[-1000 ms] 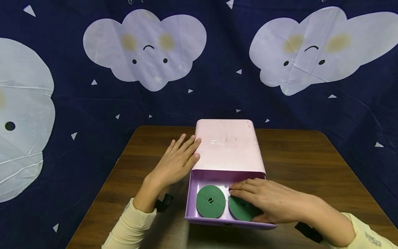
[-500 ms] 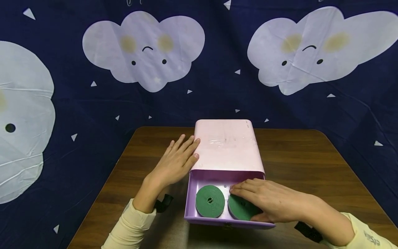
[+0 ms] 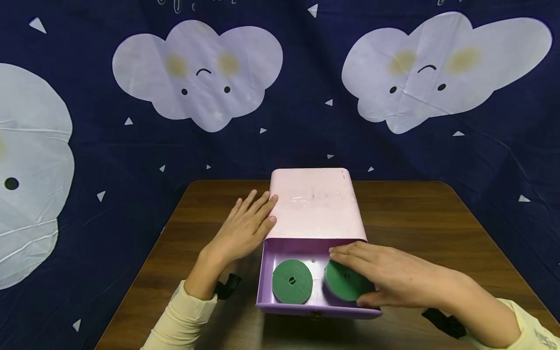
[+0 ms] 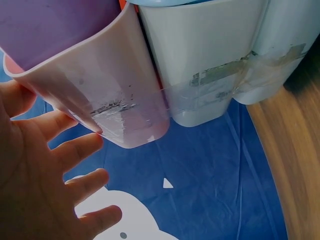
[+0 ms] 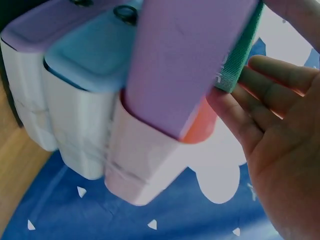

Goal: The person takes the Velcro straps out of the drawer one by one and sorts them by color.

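Observation:
A purple drawer (image 3: 284, 248) stands pulled out of a pink casing (image 3: 317, 209) in the head view. Inside it, on the left, a roll of green webbing (image 3: 282, 289) lies flat. My right hand (image 3: 402, 274) grips a second green webbing roll (image 3: 345, 284) between fingers and thumb; this roll is slightly tilted at the drawer's right side. The right wrist view shows the roll's woven edge (image 5: 236, 62) beyond the purple drawer wall. My left hand (image 3: 238, 228) rests against the casing's left side, fingers straight and spread; its fingertips touch the pink wall (image 4: 110, 95) in the left wrist view.
Below the pink casing, two more pale casings (image 4: 200, 60) are stacked, taped together, with a blue drawer (image 5: 95, 55) and a lower purple drawer (image 5: 55, 25) shut in them. The unit stands on a brown wooden table (image 3: 407, 214). A dark blue cloud-patterned cloth (image 3: 306, 121) hangs behind.
My right hand has raised the right webbing roll a little and shifted it slightly right, tilting it. My left hand stays against the casing. The head view has shifted slightly.

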{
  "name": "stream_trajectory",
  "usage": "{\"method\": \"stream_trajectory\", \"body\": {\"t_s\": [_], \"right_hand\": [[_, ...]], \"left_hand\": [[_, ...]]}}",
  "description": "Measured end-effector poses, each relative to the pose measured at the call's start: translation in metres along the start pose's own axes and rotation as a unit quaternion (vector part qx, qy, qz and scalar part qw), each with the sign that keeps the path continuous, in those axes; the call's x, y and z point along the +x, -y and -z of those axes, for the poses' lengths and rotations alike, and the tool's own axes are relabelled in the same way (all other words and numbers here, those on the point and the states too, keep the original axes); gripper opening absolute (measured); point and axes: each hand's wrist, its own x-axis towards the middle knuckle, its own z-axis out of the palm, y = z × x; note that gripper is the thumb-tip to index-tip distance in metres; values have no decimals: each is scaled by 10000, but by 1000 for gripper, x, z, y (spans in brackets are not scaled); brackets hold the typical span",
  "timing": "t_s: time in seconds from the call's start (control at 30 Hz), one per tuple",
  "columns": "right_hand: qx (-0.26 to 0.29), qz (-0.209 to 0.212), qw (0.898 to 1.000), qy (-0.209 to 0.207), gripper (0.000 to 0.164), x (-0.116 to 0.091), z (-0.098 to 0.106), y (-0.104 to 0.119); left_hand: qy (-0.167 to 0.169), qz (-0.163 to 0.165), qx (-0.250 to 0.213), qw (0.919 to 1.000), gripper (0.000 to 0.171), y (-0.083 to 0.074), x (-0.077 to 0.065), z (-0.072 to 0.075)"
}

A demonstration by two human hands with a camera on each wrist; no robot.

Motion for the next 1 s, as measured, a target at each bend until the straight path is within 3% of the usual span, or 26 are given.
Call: {"method": "stream_trajectory", "body": {"t_s": [0.47, 0.7, 1.0], "right_hand": [[-169, 134, 9943, -1047, 78, -18, 30, -5], [-388, -311, 9896, -1346, 75, -32, 41, -10], [-656, -1207, 9674, -2127, 80, -50, 24, -29]], "left_hand": [[-16, 28, 4, 10000, 52, 0, -2, -1], [-56, -14, 1, 10000, 52, -1, -2, -1], [-86, -34, -14, 10000, 52, -1, -1, -1]]}}
